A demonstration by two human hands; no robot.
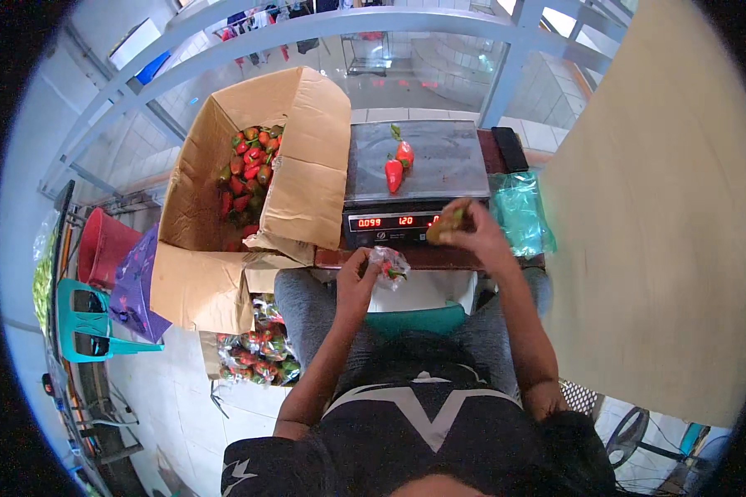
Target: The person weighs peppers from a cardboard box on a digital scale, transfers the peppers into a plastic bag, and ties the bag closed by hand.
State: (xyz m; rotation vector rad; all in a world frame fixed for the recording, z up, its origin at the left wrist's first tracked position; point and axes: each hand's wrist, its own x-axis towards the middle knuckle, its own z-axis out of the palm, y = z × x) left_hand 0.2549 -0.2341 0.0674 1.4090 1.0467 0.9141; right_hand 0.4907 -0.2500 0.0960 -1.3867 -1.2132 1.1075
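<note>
My left hand (pixel 357 278) is closed on a clear plastic bag (pixel 389 267) that has something red and green in it, at the front edge of the stand. To the right, in front of the scale's display, my right hand (pixel 481 234) grips a brownish-green pepper (pixel 448 225) between fingers and thumb. Two red peppers (pixel 394 176) lie on the metal pan of the digital scale (pixel 448 157), one with a green stem. Red digits glow on the scale's front, partly covered by the right hand and its pepper.
Left of the scale stands an open cardboard box (pixel 307 157) of red and green peppers (pixel 253 161). Below it are several bagged peppers (pixel 257 356). Green plastic bags (pixel 518 215) and a black object (pixel 510 149) lie right of the scale. A wooden panel (pixel 646 248) rises at right.
</note>
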